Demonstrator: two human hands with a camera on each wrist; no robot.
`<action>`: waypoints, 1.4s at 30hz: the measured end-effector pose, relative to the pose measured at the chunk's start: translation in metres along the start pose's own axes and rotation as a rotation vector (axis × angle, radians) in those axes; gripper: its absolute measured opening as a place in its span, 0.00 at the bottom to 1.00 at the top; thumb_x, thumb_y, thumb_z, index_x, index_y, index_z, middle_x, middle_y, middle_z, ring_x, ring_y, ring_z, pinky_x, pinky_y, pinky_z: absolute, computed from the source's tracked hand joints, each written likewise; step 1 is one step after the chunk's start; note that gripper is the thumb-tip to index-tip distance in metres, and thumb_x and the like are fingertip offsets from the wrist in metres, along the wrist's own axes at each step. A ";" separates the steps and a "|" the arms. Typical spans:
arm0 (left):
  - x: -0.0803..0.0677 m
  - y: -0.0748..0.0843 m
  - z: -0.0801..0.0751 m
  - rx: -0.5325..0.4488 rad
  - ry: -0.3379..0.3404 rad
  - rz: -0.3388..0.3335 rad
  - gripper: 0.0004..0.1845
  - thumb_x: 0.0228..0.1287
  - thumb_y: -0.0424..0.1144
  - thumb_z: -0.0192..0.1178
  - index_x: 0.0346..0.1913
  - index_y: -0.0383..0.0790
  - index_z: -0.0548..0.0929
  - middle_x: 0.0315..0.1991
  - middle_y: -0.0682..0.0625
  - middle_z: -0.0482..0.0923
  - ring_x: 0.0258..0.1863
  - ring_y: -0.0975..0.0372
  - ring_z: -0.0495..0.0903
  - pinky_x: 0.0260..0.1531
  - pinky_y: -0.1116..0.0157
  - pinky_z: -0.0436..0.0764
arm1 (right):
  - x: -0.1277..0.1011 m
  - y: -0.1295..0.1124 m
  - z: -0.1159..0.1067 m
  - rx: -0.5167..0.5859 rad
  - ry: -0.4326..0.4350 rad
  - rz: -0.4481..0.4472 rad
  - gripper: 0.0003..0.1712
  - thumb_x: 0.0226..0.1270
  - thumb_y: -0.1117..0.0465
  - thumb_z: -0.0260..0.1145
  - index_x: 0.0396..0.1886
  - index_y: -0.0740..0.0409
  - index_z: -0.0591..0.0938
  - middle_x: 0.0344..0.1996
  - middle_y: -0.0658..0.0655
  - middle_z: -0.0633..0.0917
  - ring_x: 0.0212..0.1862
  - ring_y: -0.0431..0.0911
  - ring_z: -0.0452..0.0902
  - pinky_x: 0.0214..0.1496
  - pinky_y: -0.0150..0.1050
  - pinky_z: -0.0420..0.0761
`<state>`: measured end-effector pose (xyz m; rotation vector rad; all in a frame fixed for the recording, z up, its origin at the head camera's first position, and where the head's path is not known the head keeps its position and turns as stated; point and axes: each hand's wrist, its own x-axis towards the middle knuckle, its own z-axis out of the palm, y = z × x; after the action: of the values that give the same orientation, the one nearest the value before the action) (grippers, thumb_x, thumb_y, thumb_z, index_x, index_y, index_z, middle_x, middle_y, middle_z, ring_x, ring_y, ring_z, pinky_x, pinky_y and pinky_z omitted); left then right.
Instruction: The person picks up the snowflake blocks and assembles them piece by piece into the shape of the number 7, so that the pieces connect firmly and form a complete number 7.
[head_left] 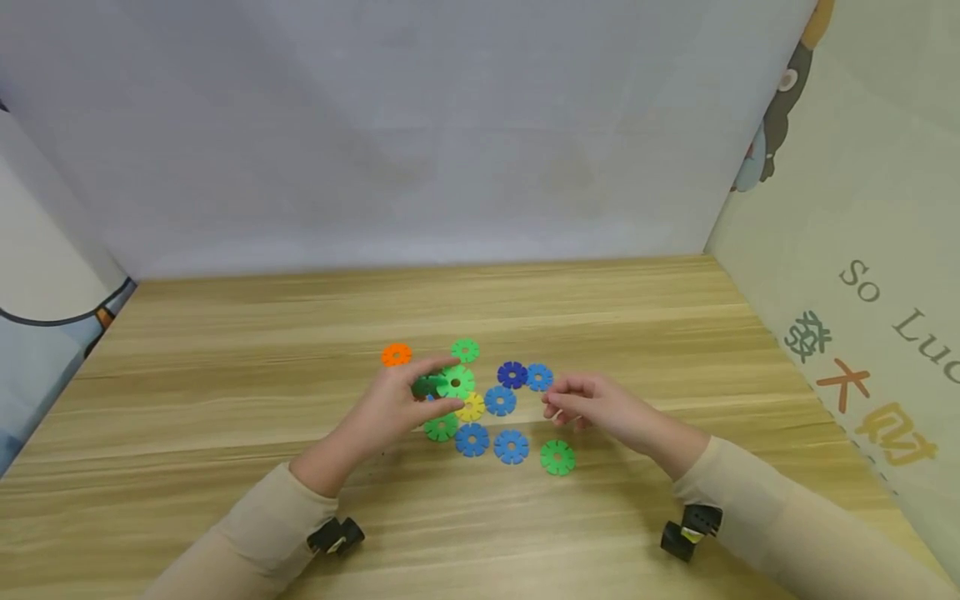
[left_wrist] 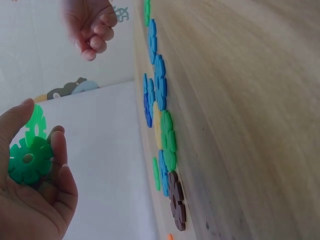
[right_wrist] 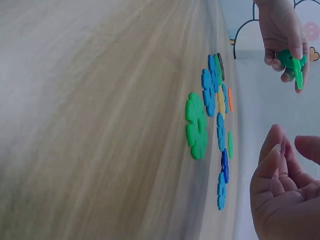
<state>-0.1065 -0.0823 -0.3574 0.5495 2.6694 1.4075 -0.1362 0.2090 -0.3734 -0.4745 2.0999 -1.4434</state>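
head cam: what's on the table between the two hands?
In the head view, a light blue disc lies between the left hand and right hand, with a dark blue disc just behind that line.

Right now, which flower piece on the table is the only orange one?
The orange piece at the far left of the bunch, lying just beyond the left hand. The others are green, blue or yellow.

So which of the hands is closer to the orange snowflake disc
Left. The left hand is just below-right of the orange snowflake disc, holding joined green discs; the right hand is far off to its right.
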 end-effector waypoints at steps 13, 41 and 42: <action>-0.001 -0.006 -0.005 0.003 -0.007 -0.015 0.29 0.56 0.42 0.68 0.61 0.42 0.74 0.41 0.49 0.78 0.25 0.62 0.74 0.23 0.66 0.78 | -0.004 0.011 -0.002 -0.145 -0.003 0.024 0.16 0.70 0.59 0.57 0.46 0.69 0.77 0.38 0.58 0.82 0.41 0.48 0.77 0.41 0.40 0.77; 0.011 -0.019 -0.023 -0.017 -0.030 -0.002 0.29 0.56 0.43 0.67 0.62 0.43 0.74 0.32 0.51 0.78 0.21 0.62 0.72 0.20 0.67 0.75 | -0.003 0.014 0.008 -0.633 -0.041 -0.147 0.28 0.54 0.54 0.71 0.53 0.62 0.78 0.44 0.52 0.76 0.48 0.48 0.72 0.52 0.46 0.73; 0.012 -0.019 -0.024 -0.018 -0.031 0.005 0.29 0.56 0.42 0.68 0.61 0.42 0.74 0.33 0.50 0.78 0.22 0.62 0.72 0.21 0.67 0.75 | -0.002 0.014 0.008 -0.644 -0.037 -0.148 0.29 0.53 0.53 0.72 0.54 0.62 0.78 0.44 0.52 0.76 0.47 0.48 0.72 0.52 0.46 0.73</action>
<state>-0.1291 -0.1070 -0.3580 0.5712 2.6308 1.4114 -0.1297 0.2090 -0.3881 -0.9026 2.5177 -0.7841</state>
